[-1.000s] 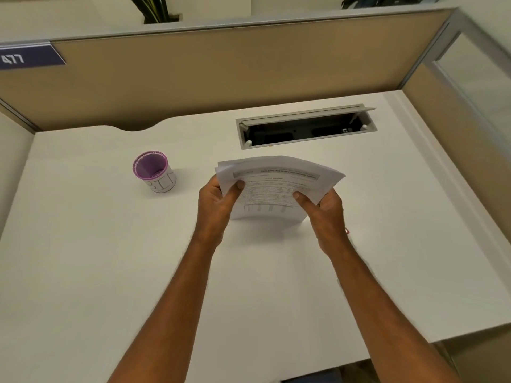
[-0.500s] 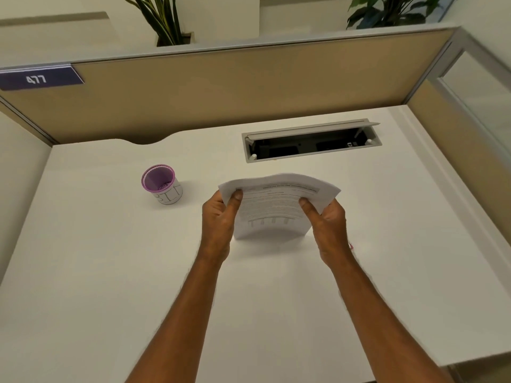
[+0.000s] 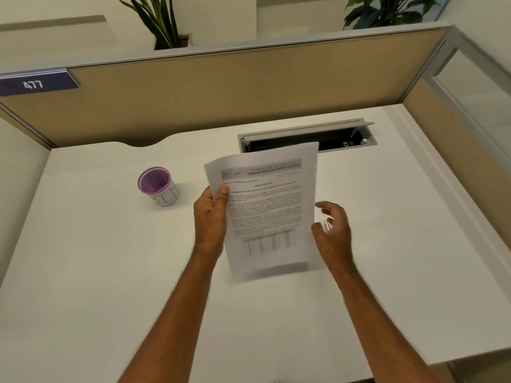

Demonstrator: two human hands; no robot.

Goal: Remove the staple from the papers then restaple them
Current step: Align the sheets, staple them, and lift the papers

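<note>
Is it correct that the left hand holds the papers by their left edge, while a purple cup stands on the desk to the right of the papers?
Not quite. In the head view the purple cup stands left of the papers, not right. The left hand does hold their left edge.

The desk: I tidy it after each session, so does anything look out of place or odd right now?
Little stands out. The cable hatch at the back stands open. The papers are held by the left hand alone; the right hand is open beside them. The cup stands upright.
</note>
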